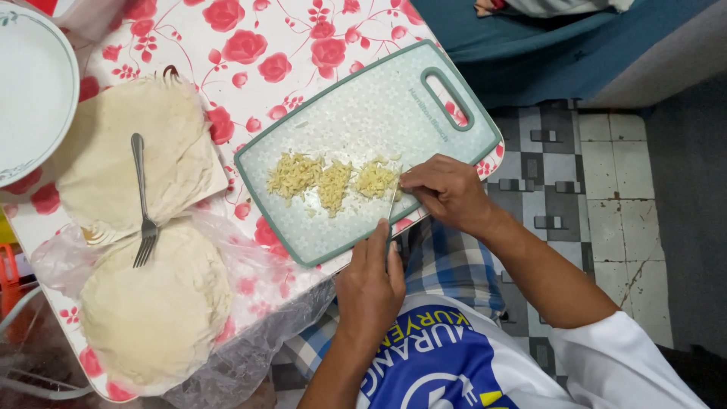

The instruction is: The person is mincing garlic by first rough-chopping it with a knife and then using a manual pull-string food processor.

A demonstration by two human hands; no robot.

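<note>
A pale cutting board with a teal rim (454,151) lies on the rose-patterned tablecloth (265,53). Three small heaps of finely chopped pale-yellow bits (326,182) sit in its middle. My left hand (371,284) grips the handle of a thin knife (391,206) at the board's near edge, forefinger stretched along it. The blade is seen edge-on and reaches up to the rightmost heap. My right hand (448,191) is curled, its fingertips pinched at the far end of the blade beside that heap.
Two stacks of pale flat round sheets (129,144) (155,303) lie left of the board on clear plastic, a fork (142,204) across them. A white plate (30,83) sits at the far left. Tiled floor (606,174) and a blue seat (575,53) lie to the right.
</note>
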